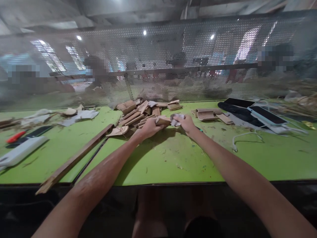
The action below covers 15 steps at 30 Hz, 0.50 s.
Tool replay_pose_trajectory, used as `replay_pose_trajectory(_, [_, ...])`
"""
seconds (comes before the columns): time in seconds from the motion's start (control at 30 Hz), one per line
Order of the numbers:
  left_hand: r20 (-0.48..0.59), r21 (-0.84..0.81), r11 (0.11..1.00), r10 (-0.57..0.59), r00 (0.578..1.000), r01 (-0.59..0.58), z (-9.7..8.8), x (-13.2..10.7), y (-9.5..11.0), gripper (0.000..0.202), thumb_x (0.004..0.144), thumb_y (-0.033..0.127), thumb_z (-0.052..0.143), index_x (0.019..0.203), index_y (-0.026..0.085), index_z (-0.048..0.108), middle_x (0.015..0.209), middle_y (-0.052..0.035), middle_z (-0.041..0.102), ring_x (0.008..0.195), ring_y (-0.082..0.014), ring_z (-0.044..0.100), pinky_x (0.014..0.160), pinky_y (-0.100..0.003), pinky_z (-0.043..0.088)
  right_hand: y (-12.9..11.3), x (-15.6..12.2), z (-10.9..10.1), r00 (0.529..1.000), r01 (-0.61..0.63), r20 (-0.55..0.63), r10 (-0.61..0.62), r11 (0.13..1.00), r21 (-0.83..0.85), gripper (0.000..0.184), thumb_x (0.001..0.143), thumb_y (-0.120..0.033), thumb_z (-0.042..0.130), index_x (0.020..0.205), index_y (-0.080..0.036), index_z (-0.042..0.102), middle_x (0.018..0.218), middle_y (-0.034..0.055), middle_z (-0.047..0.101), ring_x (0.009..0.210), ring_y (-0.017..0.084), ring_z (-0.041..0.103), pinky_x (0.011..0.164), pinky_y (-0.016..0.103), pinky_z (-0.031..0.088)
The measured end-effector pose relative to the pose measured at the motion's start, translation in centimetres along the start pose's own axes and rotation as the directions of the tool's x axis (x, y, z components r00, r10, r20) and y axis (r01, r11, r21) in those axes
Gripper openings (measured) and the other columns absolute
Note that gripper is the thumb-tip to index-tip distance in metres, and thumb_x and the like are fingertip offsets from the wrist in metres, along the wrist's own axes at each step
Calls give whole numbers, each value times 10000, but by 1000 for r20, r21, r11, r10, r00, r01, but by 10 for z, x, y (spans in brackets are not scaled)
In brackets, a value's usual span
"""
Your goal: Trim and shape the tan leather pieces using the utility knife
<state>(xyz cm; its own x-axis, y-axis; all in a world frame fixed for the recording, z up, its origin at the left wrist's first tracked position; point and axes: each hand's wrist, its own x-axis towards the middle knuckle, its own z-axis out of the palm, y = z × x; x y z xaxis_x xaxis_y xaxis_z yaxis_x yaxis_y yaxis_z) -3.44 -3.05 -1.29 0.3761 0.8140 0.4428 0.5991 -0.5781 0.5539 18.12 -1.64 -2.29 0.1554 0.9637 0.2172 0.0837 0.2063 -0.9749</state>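
Note:
My left hand (pixel 150 128) is closed around a light-brown bamboo piece (pixel 162 121), held just above the green table in front of the pile. In my right hand (pixel 185 123) is a crumpled grey-white sheet (pixel 176 119), gripped against the right end of that piece. Whether the sheet is paper or cloth I cannot tell. Behind and left of my hands lies a heap of curved bamboo pieces (pixel 133 114). More bamboo pieces (pixel 206 114) rest on the table to the right of my right hand.
A long wooden strip (pixel 79 155) lies slantwise and juts past the table's (pixel 168 165) front edge. A white power strip (pixel 23 152) and a red-handled tool (pixel 16 137) are at left. Phones (pixel 267 115) and a white cable (pixel 244 135) lie right. A perforated screen (pixel 153 66) stands behind; people are beyond it.

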Motion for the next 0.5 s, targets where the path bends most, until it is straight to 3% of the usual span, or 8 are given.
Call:
replay_pose_trajectory(0.33, [25, -40, 999, 26, 999, -25, 0, 0, -1, 243, 825, 285, 689, 1021, 176, 782, 1002, -61, 780, 905, -227, 708, 864, -370, 554, 2, 3, 1, 997, 35, -66, -37, 999, -36, 186, 651, -318, 752, 645, -154, 665, 646, 17, 667, 585, 138, 569, 583, 273, 461])
replay_pose_trajectory(0.5, [30, -50, 998, 32, 999, -30, 0, -1, 0, 244, 843, 305, 674, 1021, 186, 791, 995, -70, 782, 908, -225, 714, 870, -365, 555, 4, 6, 0, 994, 34, -96, -48, 989, -140, 178, 655, -317, 719, 625, -160, 641, 606, 2, 624, 582, 135, 532, 540, 257, 407])
